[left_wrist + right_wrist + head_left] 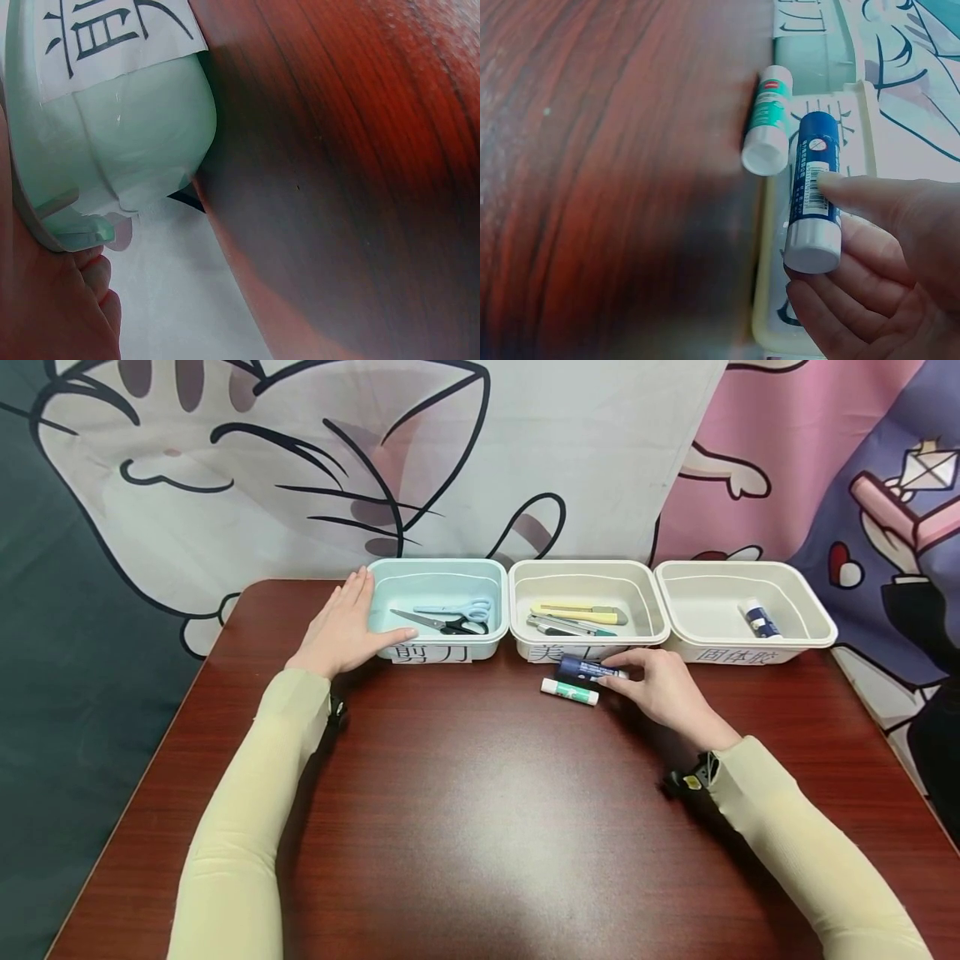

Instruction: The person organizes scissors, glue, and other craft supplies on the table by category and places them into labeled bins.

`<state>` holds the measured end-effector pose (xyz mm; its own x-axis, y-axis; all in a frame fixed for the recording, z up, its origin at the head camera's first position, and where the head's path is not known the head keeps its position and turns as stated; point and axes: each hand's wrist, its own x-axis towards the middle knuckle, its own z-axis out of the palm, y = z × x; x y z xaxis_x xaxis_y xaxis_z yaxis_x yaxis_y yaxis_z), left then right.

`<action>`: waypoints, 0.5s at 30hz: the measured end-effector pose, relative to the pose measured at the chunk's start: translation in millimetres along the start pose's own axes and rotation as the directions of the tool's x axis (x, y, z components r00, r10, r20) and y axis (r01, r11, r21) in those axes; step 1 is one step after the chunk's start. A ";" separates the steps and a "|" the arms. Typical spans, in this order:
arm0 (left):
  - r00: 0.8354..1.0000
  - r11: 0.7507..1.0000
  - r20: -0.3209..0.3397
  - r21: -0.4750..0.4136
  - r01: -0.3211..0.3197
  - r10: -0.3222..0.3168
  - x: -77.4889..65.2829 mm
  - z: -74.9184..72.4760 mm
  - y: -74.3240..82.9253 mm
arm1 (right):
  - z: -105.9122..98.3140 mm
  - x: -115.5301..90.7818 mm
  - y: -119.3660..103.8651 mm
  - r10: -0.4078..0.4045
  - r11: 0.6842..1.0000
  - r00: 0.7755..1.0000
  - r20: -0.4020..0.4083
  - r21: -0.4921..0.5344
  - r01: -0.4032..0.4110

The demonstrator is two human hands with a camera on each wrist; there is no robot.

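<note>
Presently: blue stick held before middle bin

From where I stand, the right hand pinches the blue stick between thumb and fingers, just in front of the middle bin. A green stick lies on the table, slightly farther out from that bin. Left of the middle bin, the left hand rests against the blue bin, fingers straight and released. Scissors lie inside. The middle bin contains cutters; the bin to its right, a second blue stick.
</note>
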<state>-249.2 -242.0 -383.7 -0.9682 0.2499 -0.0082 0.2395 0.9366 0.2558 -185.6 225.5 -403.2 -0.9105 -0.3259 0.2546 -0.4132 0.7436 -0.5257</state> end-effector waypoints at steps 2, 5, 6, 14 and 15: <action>1.000 1.000 0.001 -0.002 0.000 0.000 -0.4 -0.2 0.2 | -2.0 -0.9 -1.5 -0.009 1.000 1.000 -0.005 -0.005 0.009; 1.000 1.000 0.001 -0.004 -0.001 0.001 -0.7 -0.3 0.3 | -5.5 -2.6 -4.5 -0.019 1.000 1.000 -0.011 -0.012 0.019; 1.000 1.000 0.001 -0.005 -0.001 0.001 -0.8 -0.3 0.4 | -6.6 -3.2 -5.4 -0.021 1.000 1.000 -0.013 -0.013 0.021; 1.000 1.000 -0.003 -0.003 -0.001 0.001 0.1 0.8 -1.1 | -13.7 -6.9 -11.0 -0.035 0.999 0.999 -0.023 -0.016 0.034; 1.000 1.000 -0.004 -0.002 -0.001 0.001 0.3 1.0 -1.4 | -14.3 -7.1 -11.5 -0.039 0.999 0.999 -0.020 -0.015 0.039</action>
<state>-249.7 -243.0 -385.0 -0.9682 0.2500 -0.0038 0.2406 0.9358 0.2576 -174.1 227.5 -387.4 -0.8930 -0.3430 0.2913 -0.4480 0.7390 -0.5032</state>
